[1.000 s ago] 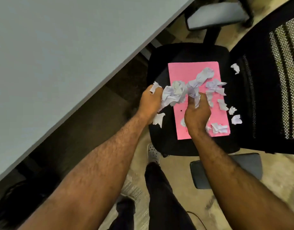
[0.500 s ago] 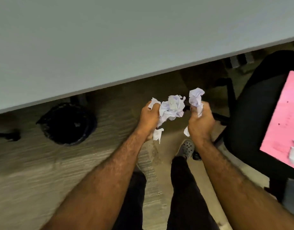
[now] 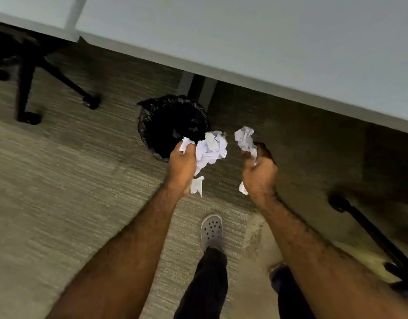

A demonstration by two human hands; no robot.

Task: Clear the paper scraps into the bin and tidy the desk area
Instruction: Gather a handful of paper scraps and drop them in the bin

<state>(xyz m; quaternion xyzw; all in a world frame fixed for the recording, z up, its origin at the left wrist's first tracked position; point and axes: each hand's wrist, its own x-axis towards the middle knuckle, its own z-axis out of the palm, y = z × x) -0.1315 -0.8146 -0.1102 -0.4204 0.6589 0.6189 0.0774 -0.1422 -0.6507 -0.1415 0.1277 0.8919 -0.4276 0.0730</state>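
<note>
The bin (image 3: 173, 125) lies just ahead and left of my left hand (image 3: 182, 168), the nearer one, which overlaps its near rim. My right hand (image 3: 259, 173) hangs further right; each fist is closed round crumpled paper scraps (image 3: 211, 148).

Two hands: left hand (image 3: 182, 168), right hand (image 3: 259, 174). Two scrap bunches (image 3: 211, 147), one per hand. One bin (image 3: 173, 125). One desk (image 3: 267, 38). Apparently two chair bases (image 3: 34, 70).

both arms reach forward, left hand (image 3: 183, 165) and right hand (image 3: 259, 172) fisted, slightly apart.
</note>
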